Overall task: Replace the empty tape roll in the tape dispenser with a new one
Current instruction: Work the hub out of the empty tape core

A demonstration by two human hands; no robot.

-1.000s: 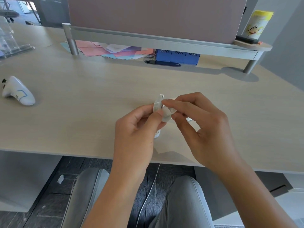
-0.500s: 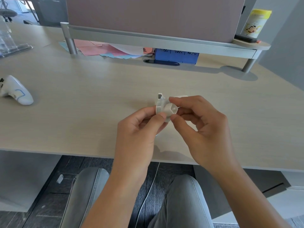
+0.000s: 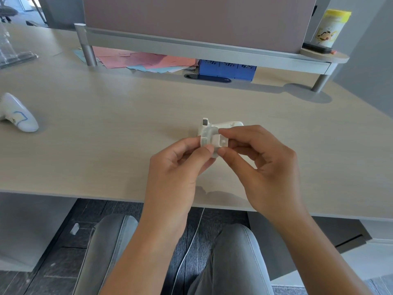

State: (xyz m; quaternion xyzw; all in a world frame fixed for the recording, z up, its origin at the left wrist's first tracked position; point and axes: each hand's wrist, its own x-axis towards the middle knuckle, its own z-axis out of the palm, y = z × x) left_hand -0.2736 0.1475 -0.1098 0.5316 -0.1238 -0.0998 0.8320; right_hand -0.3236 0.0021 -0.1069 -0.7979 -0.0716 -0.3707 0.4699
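Note:
A small white tape dispenser [image 3: 209, 132] is held just above the light wooden desk [image 3: 106, 128], near its front edge. My left hand [image 3: 176, 165] pinches its left side between thumb and fingers. My right hand [image 3: 259, 165] grips a small white piece [image 3: 220, 142] at the dispenser's right side with thumb and forefinger. The dispenser's grey cutter end points up and away from me. Whether a tape roll sits inside is hidden by my fingers.
A white controller-like device [image 3: 18, 119] lies at the desk's left edge. Pink and blue papers [image 3: 144, 61] and a blue box [image 3: 227, 69] sit under a raised shelf [image 3: 191, 47]. A yellow-lidded canister [image 3: 331, 28] stands on the shelf's right end.
Both hands have turned the dispenser slightly, and more of its white body now shows above my fingers. My right fingers have curled in tighter on the small white piece.

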